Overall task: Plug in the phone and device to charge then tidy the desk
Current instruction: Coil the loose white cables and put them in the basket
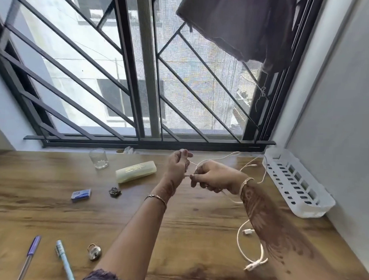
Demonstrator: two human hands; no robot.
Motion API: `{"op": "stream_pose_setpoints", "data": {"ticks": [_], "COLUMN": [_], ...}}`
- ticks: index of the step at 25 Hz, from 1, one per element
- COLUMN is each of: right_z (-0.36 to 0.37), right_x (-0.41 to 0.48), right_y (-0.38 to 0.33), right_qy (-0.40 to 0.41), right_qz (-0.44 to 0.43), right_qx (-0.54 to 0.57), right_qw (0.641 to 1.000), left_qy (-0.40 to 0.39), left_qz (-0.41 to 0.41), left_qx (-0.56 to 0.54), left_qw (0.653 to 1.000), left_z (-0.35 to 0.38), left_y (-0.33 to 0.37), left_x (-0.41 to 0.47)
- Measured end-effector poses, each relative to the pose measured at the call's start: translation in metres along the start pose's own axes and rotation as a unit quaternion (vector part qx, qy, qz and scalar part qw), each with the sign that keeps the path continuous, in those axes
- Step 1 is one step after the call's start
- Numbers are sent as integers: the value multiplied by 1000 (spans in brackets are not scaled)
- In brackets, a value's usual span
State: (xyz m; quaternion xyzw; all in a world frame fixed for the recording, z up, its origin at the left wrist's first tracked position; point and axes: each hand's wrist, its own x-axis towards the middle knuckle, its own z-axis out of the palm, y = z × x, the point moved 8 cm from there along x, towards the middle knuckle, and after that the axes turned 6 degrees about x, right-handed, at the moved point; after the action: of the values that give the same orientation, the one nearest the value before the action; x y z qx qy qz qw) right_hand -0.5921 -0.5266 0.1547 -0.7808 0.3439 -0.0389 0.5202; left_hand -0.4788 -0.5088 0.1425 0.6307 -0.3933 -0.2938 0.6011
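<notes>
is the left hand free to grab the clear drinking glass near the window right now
Probably not at once: the left hand and right hand both grip the thin white cable. Once it lets go, the way to the clear drinking glass looks open over bare wooden desk.

You get a single wide view from your head, looking forward and down over the near desk (197, 234) to the barred window (127, 75) at the far edge

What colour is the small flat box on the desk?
Blue box, best seen in the head view.
</notes>
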Motion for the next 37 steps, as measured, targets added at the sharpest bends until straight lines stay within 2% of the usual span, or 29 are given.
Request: {"op": "stream_pose_setpoints", "data": {"ticks": [2,4,6,8,11,14,18,21,24,26,30,34,37], "right_z": [-10,-22,-32,-46,-57,-50,-43,-38,-34,-31,-28,-40,-51], "right_x": [-2,-2,1,3,5,10,3,0,2,2,-3,-6,-5], "right_y": [-6,-12,-18,-25,-28,-32,-49,-48,-44,-40,-42,-55,-64], "right_qy": [15,46,95,179,269,280,287,253,198,161,104,149,182], "right_qz": [-6,-18,-32,-54,-79,-89,-132,-102,-55,-21,-7,-65,-134], "right_qx": [59,80,49,-26,-122,-213,-285,-341,-358,-361,-368,-321,-273], "right_qw": [998,996,994,982,952,932,905,900,911,918,924,933,935], "left_qy": [-43,-83,-106,-112,-76,-50,-85,-60,-8,16,61,-7,-88], "left_qz": [7,-6,-32,-59,-107,-157,-142,-109,-112,-115,-92,-42,-31], "left_qx": [72,72,14,-56,-149,-307,-498,-524,-549,-525,-382,-125,-17], "left_qw": [996,994,994,990,980,937,851,843,828,843,918,991,995], "left_z": [2,7,13,19,19,21,27,22,17,15,5,9,21], "left_y": [-10,-19,-22,-19,-10,-3,17,24,18,15,11,5,-5], "left_x": [-6,-11,-16,-21,-27,-27,-15,-7,-1,7,18,10,-3]}}
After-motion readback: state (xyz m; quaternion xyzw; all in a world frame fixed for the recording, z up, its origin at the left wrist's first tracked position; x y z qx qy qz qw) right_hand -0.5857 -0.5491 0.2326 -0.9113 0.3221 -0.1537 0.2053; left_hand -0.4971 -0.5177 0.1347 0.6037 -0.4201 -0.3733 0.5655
